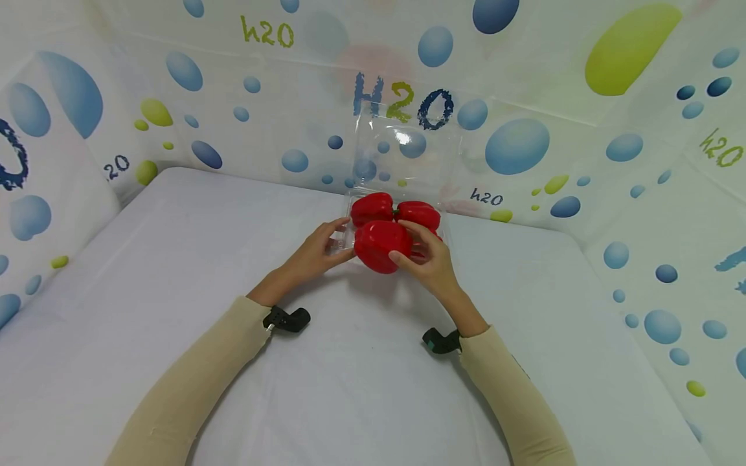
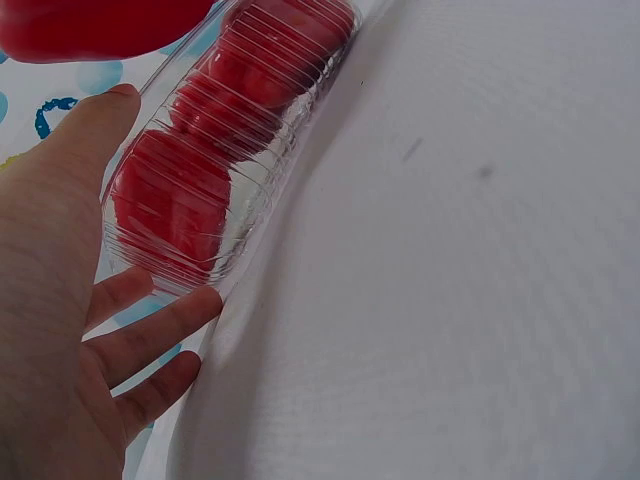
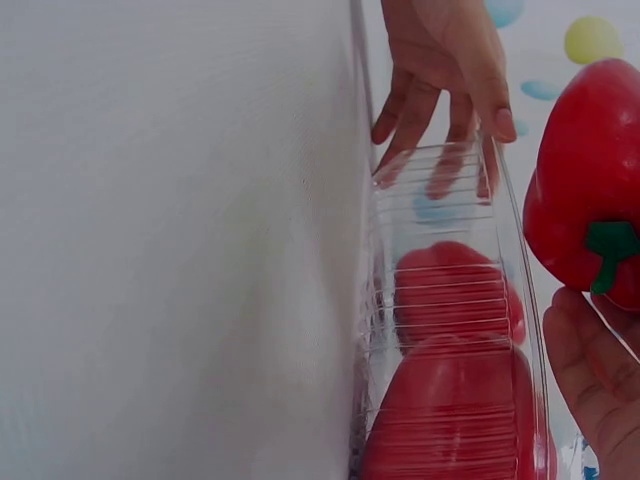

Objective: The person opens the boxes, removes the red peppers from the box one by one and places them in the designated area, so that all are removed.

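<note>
My right hand point(image 1: 434, 262) holds a red bell pepper point(image 1: 379, 246) above the near side of a clear plastic clamshell container point(image 1: 344, 241). In the right wrist view that pepper's green stem point(image 3: 612, 245) shows, with the fingers under it. Inside the container lie more red peppers, a left one point(image 1: 371, 208) and a right one point(image 1: 418, 213); part of another is hidden behind the right hand. At the container's left end, my left hand point(image 2: 60, 230) spreads its fingers point(image 2: 160, 335) against the lower corner, and its thumb rests by the rim.
The container's hinged lid point(image 1: 402, 155) stands raised at the back, against a white backdrop point(image 1: 262, 116) with blue and green dots. White cloth point(image 1: 361, 388) covers the table. A small black camera sits on each wrist, left point(image 1: 288, 319) and right point(image 1: 441, 341).
</note>
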Action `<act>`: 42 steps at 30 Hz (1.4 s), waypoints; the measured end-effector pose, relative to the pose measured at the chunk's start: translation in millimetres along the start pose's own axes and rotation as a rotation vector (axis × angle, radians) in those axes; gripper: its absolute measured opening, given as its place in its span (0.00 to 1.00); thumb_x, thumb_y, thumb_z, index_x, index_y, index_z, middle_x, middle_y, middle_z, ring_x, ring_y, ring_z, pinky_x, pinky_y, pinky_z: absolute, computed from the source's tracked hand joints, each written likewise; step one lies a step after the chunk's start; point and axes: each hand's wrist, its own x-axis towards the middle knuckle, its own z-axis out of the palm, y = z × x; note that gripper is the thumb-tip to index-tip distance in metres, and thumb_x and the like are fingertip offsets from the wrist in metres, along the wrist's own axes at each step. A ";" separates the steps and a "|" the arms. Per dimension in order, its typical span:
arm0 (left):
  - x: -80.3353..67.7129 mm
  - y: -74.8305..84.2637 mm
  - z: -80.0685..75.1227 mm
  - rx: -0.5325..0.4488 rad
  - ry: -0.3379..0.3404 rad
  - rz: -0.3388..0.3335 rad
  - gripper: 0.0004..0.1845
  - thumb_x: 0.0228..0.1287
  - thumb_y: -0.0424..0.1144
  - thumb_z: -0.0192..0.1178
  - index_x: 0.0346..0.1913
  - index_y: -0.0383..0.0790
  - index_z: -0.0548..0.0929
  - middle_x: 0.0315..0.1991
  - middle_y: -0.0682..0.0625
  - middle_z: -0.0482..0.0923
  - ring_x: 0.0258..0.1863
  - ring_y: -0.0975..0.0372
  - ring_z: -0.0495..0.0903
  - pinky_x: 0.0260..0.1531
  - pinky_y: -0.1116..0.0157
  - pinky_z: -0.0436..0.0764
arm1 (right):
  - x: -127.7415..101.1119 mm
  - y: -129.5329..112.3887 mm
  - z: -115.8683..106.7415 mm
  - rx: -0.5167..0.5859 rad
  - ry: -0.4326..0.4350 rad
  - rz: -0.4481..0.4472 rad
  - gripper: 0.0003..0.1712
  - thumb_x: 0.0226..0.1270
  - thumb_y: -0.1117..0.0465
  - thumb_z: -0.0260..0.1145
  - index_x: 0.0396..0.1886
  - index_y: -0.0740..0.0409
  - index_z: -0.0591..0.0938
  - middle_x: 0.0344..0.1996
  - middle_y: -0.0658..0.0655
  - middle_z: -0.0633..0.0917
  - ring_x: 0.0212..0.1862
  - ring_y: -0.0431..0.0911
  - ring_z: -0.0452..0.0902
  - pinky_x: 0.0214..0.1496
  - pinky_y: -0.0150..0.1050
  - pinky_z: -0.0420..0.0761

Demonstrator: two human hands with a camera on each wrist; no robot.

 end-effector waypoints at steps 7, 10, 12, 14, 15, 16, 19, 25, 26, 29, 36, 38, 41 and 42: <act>0.2 -0.5 0.0 0.003 -0.003 -0.001 0.41 0.62 0.41 0.66 0.75 0.44 0.57 0.67 0.39 0.64 0.61 0.46 0.71 0.58 0.49 0.77 | -3.2 1.5 -1.1 -0.009 -0.006 -0.046 0.36 0.52 0.67 0.75 0.63 0.62 0.74 0.57 0.63 0.79 0.53 0.54 0.79 0.50 0.51 0.83; 0.0 -0.2 -0.1 0.000 -0.005 -0.001 0.41 0.63 0.41 0.65 0.75 0.44 0.57 0.67 0.39 0.63 0.61 0.46 0.71 0.58 0.49 0.77 | -4.2 1.5 -0.9 -0.008 -0.011 -0.059 0.37 0.52 0.66 0.75 0.63 0.62 0.74 0.58 0.62 0.79 0.53 0.53 0.78 0.51 0.51 0.83; 0.0 -0.2 -0.1 -0.001 -0.006 -0.001 0.41 0.63 0.41 0.65 0.75 0.44 0.57 0.67 0.39 0.63 0.61 0.45 0.71 0.58 0.49 0.77 | -5.0 1.8 -1.0 -0.006 -0.015 -0.059 0.37 0.52 0.67 0.75 0.63 0.62 0.74 0.58 0.62 0.79 0.54 0.53 0.78 0.51 0.50 0.83; 0.0 -0.1 0.1 0.000 -0.008 0.000 0.41 0.63 0.41 0.65 0.75 0.44 0.57 0.67 0.39 0.63 0.61 0.45 0.71 0.58 0.48 0.76 | -6.1 1.8 -1.0 -0.005 -0.017 -0.049 0.37 0.51 0.68 0.75 0.63 0.63 0.74 0.58 0.62 0.78 0.55 0.54 0.78 0.52 0.51 0.83; -0.1 -0.1 0.2 0.001 -0.009 0.000 0.41 0.63 0.41 0.65 0.75 0.44 0.56 0.67 0.39 0.63 0.61 0.45 0.71 0.58 0.48 0.76 | -6.7 1.5 -1.1 -0.001 -0.018 -0.042 0.37 0.50 0.69 0.75 0.63 0.64 0.73 0.58 0.63 0.78 0.55 0.55 0.78 0.52 0.51 0.83; 0.1 -0.2 0.3 0.002 -0.010 -0.001 0.40 0.64 0.41 0.65 0.75 0.44 0.56 0.67 0.39 0.63 0.61 0.45 0.71 0.58 0.48 0.76 | -7.3 0.5 -1.2 0.002 -0.019 -0.038 0.37 0.50 0.70 0.75 0.63 0.65 0.73 0.59 0.64 0.78 0.55 0.56 0.77 0.52 0.52 0.82; 0.2 -0.1 0.4 0.004 -0.012 0.000 0.41 0.64 0.41 0.65 0.75 0.43 0.56 0.67 0.39 0.63 0.60 0.45 0.71 0.57 0.48 0.77 | -8.7 -8.7 -1.6 0.015 -0.023 -0.037 0.37 0.49 0.72 0.74 0.62 0.70 0.72 0.58 0.68 0.77 0.55 0.60 0.77 0.53 0.56 0.81; 0.2 -0.2 -0.2 0.004 -0.014 0.002 0.41 0.64 0.41 0.64 0.75 0.43 0.56 0.67 0.38 0.63 0.60 0.45 0.71 0.57 0.49 0.78 | -9.2 -30.1 -4.0 0.031 -0.040 -0.057 0.35 0.49 0.74 0.72 0.59 0.76 0.71 0.56 0.73 0.77 0.54 0.63 0.77 0.51 0.61 0.80; 0.2 -0.1 -0.4 0.004 -0.015 0.001 0.41 0.64 0.41 0.64 0.75 0.43 0.55 0.68 0.38 0.63 0.60 0.45 0.71 0.56 0.49 0.78 | -9.0 -26.1 -3.7 0.035 -0.042 -0.060 0.35 0.49 0.75 0.71 0.60 0.76 0.71 0.57 0.73 0.77 0.54 0.63 0.77 0.51 0.60 0.80; 0.3 -0.2 -0.7 0.005 -0.012 0.003 0.41 0.64 0.41 0.65 0.75 0.43 0.56 0.67 0.38 0.63 0.60 0.46 0.71 0.56 0.49 0.78 | -8.3 -10.0 -2.4 0.055 -0.048 -0.080 0.37 0.48 0.75 0.72 0.61 0.74 0.72 0.57 0.71 0.77 0.54 0.62 0.77 0.51 0.59 0.81; 1.9 -3.1 -0.3 0.025 -0.005 0.001 0.41 0.63 0.41 0.65 0.75 0.43 0.56 0.66 0.39 0.64 0.59 0.46 0.71 0.56 0.49 0.78 | -6.3 8.9 -2.1 0.084 -0.076 -0.146 0.36 0.54 0.61 0.75 0.62 0.68 0.74 0.57 0.67 0.79 0.54 0.58 0.78 0.50 0.55 0.83; 2.0 -3.0 -0.1 0.028 -0.005 -0.005 0.41 0.64 0.41 0.65 0.75 0.43 0.56 0.66 0.39 0.64 0.59 0.46 0.71 0.56 0.49 0.78 | -6.1 10.6 -2.4 0.093 -0.084 -0.162 0.35 0.55 0.60 0.74 0.62 0.67 0.74 0.57 0.66 0.79 0.54 0.59 0.77 0.49 0.56 0.83; 2.0 -2.4 0.5 0.028 -0.007 -0.014 0.41 0.64 0.41 0.65 0.75 0.44 0.56 0.66 0.39 0.64 0.60 0.46 0.71 0.57 0.49 0.78 | -6.6 11.8 -2.7 0.089 -0.090 -0.175 0.36 0.56 0.56 0.74 0.61 0.68 0.74 0.57 0.67 0.79 0.53 0.58 0.77 0.49 0.51 0.84; 2.0 -2.0 0.7 0.028 -0.009 -0.012 0.41 0.64 0.41 0.64 0.75 0.43 0.56 0.66 0.39 0.64 0.60 0.46 0.71 0.57 0.49 0.77 | -7.0 12.3 -2.8 0.089 -0.093 -0.178 0.36 0.57 0.55 0.74 0.61 0.67 0.74 0.57 0.67 0.79 0.53 0.58 0.77 0.49 0.51 0.84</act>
